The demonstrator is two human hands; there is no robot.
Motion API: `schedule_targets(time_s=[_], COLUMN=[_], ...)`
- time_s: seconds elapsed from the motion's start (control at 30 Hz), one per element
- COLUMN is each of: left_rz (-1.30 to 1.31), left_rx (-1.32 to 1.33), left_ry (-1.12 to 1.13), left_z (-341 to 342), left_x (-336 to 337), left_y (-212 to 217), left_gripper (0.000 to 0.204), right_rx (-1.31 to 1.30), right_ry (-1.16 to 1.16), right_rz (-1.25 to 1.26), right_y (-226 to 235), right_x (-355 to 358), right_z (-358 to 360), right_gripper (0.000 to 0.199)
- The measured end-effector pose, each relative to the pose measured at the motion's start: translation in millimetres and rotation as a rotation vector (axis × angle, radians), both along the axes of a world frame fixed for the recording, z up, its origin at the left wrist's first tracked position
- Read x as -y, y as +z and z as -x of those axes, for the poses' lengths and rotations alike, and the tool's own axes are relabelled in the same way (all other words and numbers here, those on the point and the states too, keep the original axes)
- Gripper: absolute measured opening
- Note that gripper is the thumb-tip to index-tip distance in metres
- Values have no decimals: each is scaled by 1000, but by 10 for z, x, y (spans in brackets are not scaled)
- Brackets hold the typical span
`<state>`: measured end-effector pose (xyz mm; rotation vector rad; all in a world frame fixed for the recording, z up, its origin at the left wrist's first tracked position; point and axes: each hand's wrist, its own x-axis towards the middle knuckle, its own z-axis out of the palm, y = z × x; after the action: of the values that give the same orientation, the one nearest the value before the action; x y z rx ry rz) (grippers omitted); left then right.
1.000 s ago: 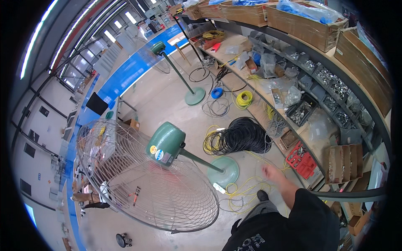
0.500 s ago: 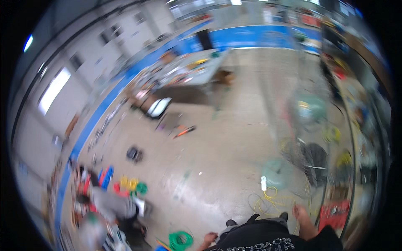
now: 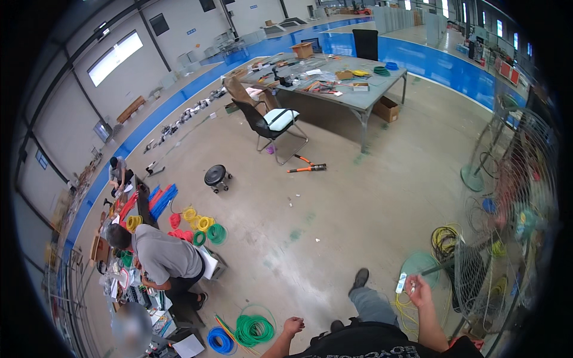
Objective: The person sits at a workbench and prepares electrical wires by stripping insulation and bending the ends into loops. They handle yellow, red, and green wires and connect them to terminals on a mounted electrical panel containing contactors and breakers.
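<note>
Pinching a small, pale piece (image 3: 413,287), the right hand (image 3: 420,292) curls; the left hand (image 3: 293,326) hangs loosely half-open.

my left grip (image 3: 293,325) low, loosely curled | my right grip (image 3: 419,290) higher, half curled | my forearms (image 3: 432,328) well apart

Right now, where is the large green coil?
In the head view, the large green coil lies on the floor, lower left of centre, between the blue coil and left hand.
</note>
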<state>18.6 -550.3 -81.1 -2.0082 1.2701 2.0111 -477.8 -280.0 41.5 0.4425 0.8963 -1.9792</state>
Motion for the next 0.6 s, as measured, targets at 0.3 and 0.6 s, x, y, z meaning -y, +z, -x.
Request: schedule_targets(time_s=[0.3, 0.6], left_rz=[-42, 111], left_rx=[11, -272], left_ry=[141, 335], left_z=[284, 1351], left_x=[1182, 2812], left_y=[22, 302], left_gripper=[29, 29], right_rx=[-22, -160], right_ry=[496, 926], right_rz=[224, 32], right_y=[-430, 592], right_x=[3263, 5769], right_z=[1336, 1517], right_gripper=[27, 22])
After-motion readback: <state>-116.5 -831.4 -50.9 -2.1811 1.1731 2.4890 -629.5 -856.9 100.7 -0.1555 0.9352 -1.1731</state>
